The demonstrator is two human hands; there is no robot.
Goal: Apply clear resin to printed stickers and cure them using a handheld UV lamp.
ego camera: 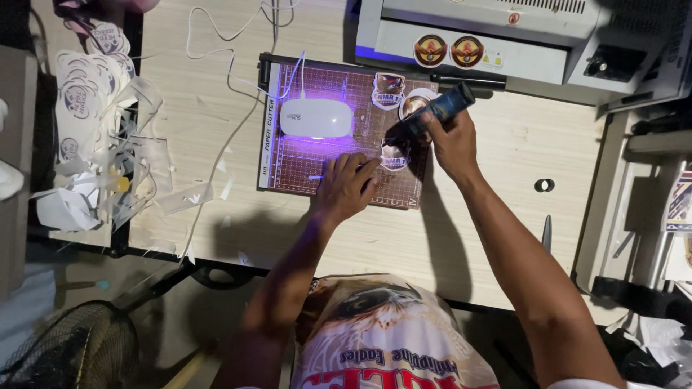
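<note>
My left hand (346, 186) rests palm down on a dark gridded cutting mat (288, 166), fingers spread, fingertips near a small shield-shaped sticker (394, 155). My right hand (450, 140) grips a dark blue bottle-like tool (441, 108), tilted with its tip over that sticker. Two more stickers lie on the mat's far right: a shield-shaped one (388, 91) and a round one (416, 101). A white oval lamp (316, 117) sits on the mat and casts purple light under it.
A grey laminating machine (490, 36) with two round stickers stands behind the mat. Cut stickers and clear plastic scraps (101, 122) pile up at the left. White cables (231, 43) cross the wooden table. A small black ring (544, 185) and a blade-like tool (546, 232) lie right.
</note>
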